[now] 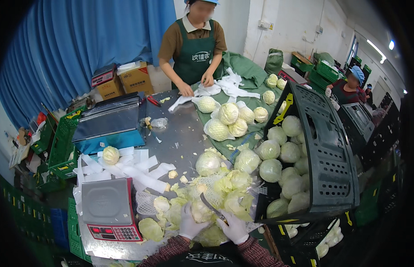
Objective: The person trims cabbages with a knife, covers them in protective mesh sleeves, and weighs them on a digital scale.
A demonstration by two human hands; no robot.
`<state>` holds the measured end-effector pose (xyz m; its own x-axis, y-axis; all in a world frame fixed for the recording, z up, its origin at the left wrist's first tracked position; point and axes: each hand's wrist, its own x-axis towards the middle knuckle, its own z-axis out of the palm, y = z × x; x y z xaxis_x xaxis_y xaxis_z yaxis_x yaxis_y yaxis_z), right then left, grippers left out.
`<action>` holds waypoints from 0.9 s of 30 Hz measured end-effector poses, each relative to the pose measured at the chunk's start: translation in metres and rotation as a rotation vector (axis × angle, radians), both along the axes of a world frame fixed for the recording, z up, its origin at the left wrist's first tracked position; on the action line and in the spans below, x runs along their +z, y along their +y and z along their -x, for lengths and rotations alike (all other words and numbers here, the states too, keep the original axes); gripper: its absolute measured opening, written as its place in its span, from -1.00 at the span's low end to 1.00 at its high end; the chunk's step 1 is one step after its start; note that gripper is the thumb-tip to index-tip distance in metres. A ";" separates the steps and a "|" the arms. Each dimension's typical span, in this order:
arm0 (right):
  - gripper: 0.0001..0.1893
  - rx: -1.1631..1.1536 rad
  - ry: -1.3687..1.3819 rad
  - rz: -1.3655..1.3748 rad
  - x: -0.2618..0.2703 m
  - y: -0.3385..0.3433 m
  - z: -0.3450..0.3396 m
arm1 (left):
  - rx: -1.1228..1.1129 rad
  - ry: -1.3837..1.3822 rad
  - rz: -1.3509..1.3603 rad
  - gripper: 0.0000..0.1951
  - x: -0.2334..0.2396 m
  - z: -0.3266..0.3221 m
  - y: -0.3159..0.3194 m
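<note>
Gloved in white, my left hand [191, 223] grips the side of a pale cabbage head [200, 212] low on the table. My right hand [233, 227], also gloved, holds a knife with a curved blade [209, 205]. The blade lies along the right side of that cabbage; whether it touches is hard to tell. Loose cabbage leaves [238, 202] and a white foam net [207, 183] lie around both hands. Cut stem pieces [173, 174] are scattered beyond them. Two cabbages in clear film, a nearer one [207, 163] and another [247, 161], sit farther back.
A digital scale [107, 203] stands left, beside white foam strips [143, 173]. At right, a tipped dark crate [330, 150] holds several wrapped cabbages [288, 152]. Across the metal table [173, 133], a person [197, 46] handles white netting [213, 88] near netted cabbages [218, 128].
</note>
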<state>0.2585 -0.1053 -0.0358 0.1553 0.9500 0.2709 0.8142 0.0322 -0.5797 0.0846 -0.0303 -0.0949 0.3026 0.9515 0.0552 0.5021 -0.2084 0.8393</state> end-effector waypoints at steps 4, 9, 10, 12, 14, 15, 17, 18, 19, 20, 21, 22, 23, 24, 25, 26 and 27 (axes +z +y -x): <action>-0.46 0.081 -0.236 0.059 -0.017 -0.017 0.005 | -0.031 0.088 -0.052 0.12 0.009 -0.005 0.005; -0.39 0.035 -0.196 0.123 -0.032 -0.015 0.019 | -0.022 0.128 -0.064 0.07 0.013 -0.010 0.002; -0.38 0.018 -0.176 0.146 -0.037 -0.013 0.018 | -0.020 0.114 -0.055 0.06 0.013 -0.011 0.002; -0.38 0.030 -0.175 0.094 -0.040 -0.012 0.016 | -0.024 0.100 -0.047 0.06 0.013 -0.012 0.002; -0.38 0.041 -0.177 0.041 -0.040 -0.006 0.011 | -0.017 0.120 -0.034 0.05 0.014 -0.013 0.002; -0.38 -0.044 -0.123 0.104 -0.037 0.002 0.004 | -0.022 0.120 -0.037 0.05 0.013 -0.013 0.001; -0.38 -0.120 -0.071 0.164 -0.017 0.026 -0.023 | -0.066 0.112 -0.141 0.06 0.009 -0.008 -0.005; -0.35 -0.233 0.141 0.079 0.003 0.041 -0.047 | -0.060 0.113 -0.141 0.06 0.008 -0.006 -0.010; -0.31 -0.359 0.354 -0.010 0.013 0.048 -0.058 | -0.048 0.080 -0.133 0.05 0.006 -0.003 -0.011; -0.31 -0.365 0.355 -0.014 0.018 0.045 -0.046 | -0.034 0.048 -0.124 0.05 0.004 0.001 -0.012; -0.32 -0.229 0.207 -0.135 0.026 0.045 -0.026 | -0.035 0.046 -0.132 0.05 -0.001 0.005 -0.008; -0.32 -0.086 0.057 -0.249 0.029 0.046 -0.008 | -0.024 0.069 -0.108 0.05 -0.006 0.010 -0.007; -0.32 -0.083 0.051 -0.251 0.021 0.042 0.008 | -0.017 0.089 -0.082 0.04 -0.008 0.011 -0.008; -0.34 -0.069 0.006 -0.138 0.008 0.034 0.023 | -0.019 0.081 -0.085 0.04 -0.006 0.008 -0.007; -0.37 -0.054 -0.033 -0.024 0.000 0.030 0.031 | -0.038 0.078 -0.011 0.05 -0.003 0.010 -0.007; -0.37 -0.055 -0.034 -0.028 -0.004 0.032 0.027 | -0.058 0.076 0.063 0.05 0.000 0.012 -0.007; -0.42 -0.055 -0.017 0.019 -0.013 0.037 0.023 | -0.057 0.082 0.057 0.05 0.001 0.018 -0.005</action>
<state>0.2356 -0.0685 -0.0486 0.2027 0.9453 0.2558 0.8241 -0.0236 -0.5659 0.0670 -0.0356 -0.0936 0.3577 0.9335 -0.0257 0.5583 -0.1917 0.8072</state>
